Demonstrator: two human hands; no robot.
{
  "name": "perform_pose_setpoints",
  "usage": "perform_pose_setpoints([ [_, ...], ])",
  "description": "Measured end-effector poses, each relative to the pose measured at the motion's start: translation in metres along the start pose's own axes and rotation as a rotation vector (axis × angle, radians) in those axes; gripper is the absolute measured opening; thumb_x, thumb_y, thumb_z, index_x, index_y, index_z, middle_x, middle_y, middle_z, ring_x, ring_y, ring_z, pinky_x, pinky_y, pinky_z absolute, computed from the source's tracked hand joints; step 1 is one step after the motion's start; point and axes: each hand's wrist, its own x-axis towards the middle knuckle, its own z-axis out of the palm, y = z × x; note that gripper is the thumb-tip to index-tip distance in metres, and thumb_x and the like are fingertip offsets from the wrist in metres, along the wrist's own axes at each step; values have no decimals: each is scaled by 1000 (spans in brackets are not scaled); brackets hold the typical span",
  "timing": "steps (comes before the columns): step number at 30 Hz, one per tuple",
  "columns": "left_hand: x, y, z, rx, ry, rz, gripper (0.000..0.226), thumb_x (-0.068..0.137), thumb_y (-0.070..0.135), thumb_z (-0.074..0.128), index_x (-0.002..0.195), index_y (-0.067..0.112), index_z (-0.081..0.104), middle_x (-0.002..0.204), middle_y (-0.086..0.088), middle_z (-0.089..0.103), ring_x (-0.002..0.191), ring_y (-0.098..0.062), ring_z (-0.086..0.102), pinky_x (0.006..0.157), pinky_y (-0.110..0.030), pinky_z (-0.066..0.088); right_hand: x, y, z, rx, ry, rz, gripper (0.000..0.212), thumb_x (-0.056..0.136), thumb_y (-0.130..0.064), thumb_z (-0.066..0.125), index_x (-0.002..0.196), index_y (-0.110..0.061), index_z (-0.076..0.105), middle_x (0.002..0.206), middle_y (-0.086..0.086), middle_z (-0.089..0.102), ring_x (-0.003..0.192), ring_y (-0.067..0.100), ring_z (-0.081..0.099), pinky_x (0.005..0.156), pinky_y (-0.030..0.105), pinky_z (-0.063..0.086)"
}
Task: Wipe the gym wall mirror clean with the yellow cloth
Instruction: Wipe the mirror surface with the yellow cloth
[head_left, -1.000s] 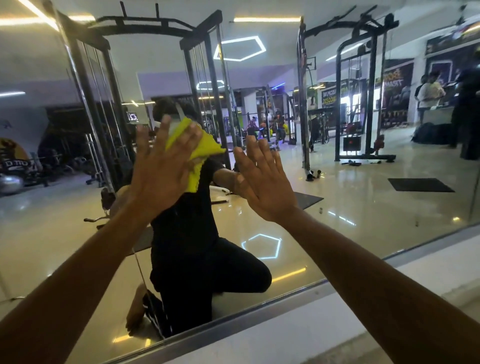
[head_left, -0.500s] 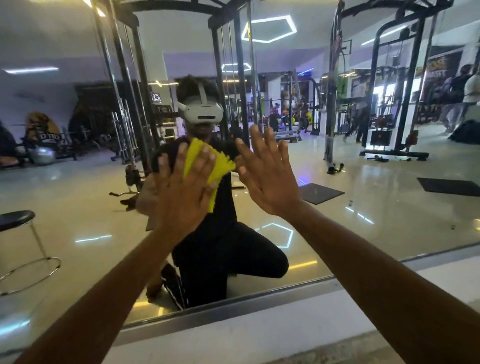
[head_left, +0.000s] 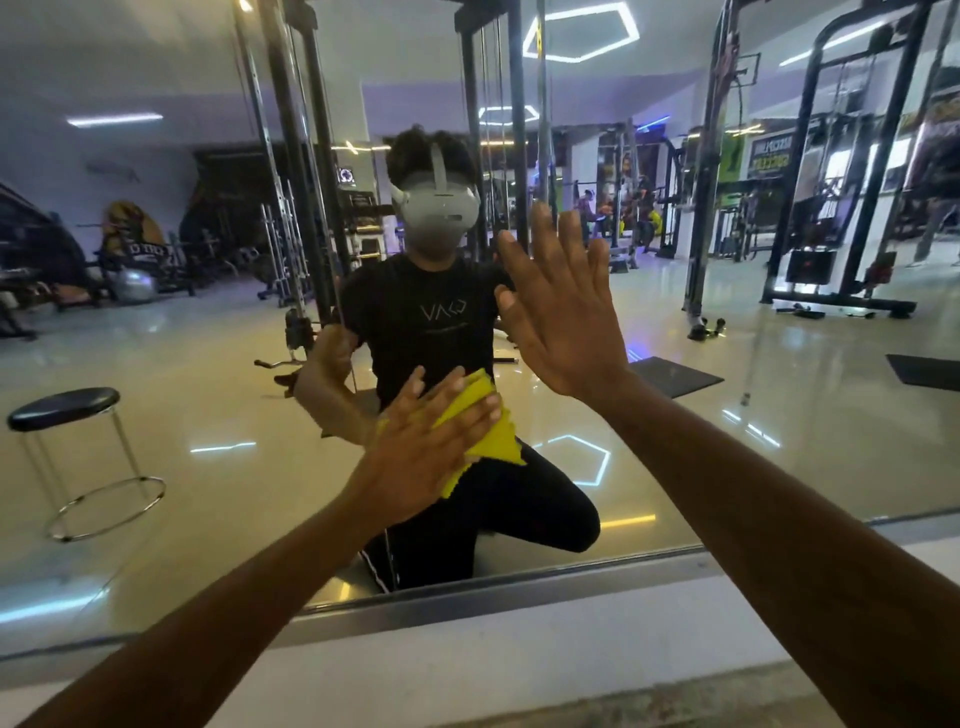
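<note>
Left hand (head_left: 426, 441) presses yellow cloth (head_left: 488, 431) flat (fingers straight) on mirror (head_left: 208, 415)

A round black stool (head_left: 63, 409) with chrome legs is seen reflected at the left. A grey exercise ball (head_left: 134, 285) is seen farther back, a dark floor mat (head_left: 675, 375) at the right, and black weight machines (head_left: 831, 208) behind.

2 hands (head_left: 563, 306), 1 yellow cloth (head_left: 493, 431), 1 mirror (head_left: 208, 364), 1 stool (head_left: 65, 408)
</note>
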Motion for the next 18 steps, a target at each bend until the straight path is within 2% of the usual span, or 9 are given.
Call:
perform_pose_setpoints([
  [1, 0, -13, 0, 29, -20, 85, 67, 116, 51, 42, 174, 28, 19, 183, 2, 13, 168, -40, 7, 129, -74, 12, -3, 4, 1, -18, -4, -7, 63, 120, -42, 38, 178, -22, 20, 186, 15, 1, 172, 40, -5, 134, 69, 4],
  [3, 21, -45, -19, 74, 32, 81, 64, 116, 54, 35, 174, 31, 19, 183, 4, 11, 168, -39, 7, 130, -73, 7, -9, 9, 3, -38, -6, -36, 64, 120, -42, 36, 178, -21, 19, 185, 16, 2, 171, 42, -4, 134, 69, 5],
  [7, 66, -88, -60, 16, 201, -342, 65, 117, 53, 30, 175, 30, 12, 183, 7, -6, 168, -37, -4, 131, -63, -15, -12, 13, -1, 10, 3, -21, 64, 120, -40, 39, 177, -20, 20, 185, 17, 1, 172, 40, -4, 135, 66, 5],
  [9, 84, -68, -64, -13, 191, -445, 65, 118, 52, 28, 175, 27, 10, 183, 4, -2, 168, -37, -6, 132, -68, -6, -4, 20, -9, 28, 25, 13, 64, 120, -38, 41, 177, -19, 21, 185, 17, 2, 172, 40, -4, 135, 66, 4],
  [11, 89, -43, -56, 39, 79, -287, 66, 118, 52, 26, 176, 27, 5, 183, 1, -2, 168, -38, -7, 131, -71, 3, 11, 30, -17, 22, 58, 29, 64, 120, -37, 43, 177, -19, 20, 185, 17, 4, 171, 41, -2, 135, 66, 3],
  [13, 101, -56, -60, 115, -28, 0, 66, 117, 54, 22, 175, 28, 7, 183, 0, 1, 169, -38, -4, 131, -71, 4, 30, 38, -25, 2, 80, 44, 65, 120, -39, 41, 178, -20, 19, 186, 16, 4, 172, 41, -2, 135, 66, 3],
  [15, 128, -96, -86, 190, 27, 105, 66, 116, 57, 22, 175, 29, 12, 183, 1, 7, 169, -37, 2, 131, -72, 6, 46, 41, -28, -4, 72, 44, 66, 119, -44, 37, 178, -22, 16, 186, 13, 1, 172, 39, -4, 135, 65, 1],
  [16, 145, -118, -103, 184, 87, 26, 66, 116, 58, 22, 175, 29, 14, 183, 0, 8, 169, -37, 2, 131, -72, 4, 52, 40, -29, -8, 70, 49, 66, 119, -45, 35, 178, -23, 15, 186, 12, 0, 172, 39, -5, 136, 65, 0],
  [18, 180, -161, -138, 119, 195, -278, 66, 115, 59, 18, 175, 30, 12, 183, 0, 6, 169, -37, 0, 130, -71, -5, 62, 41, -30, -32, 90, 51, 66, 119, -46, 36, 178, -26, 15, 186, 11, 0, 172, 38, -6, 137, 61, -5],
])
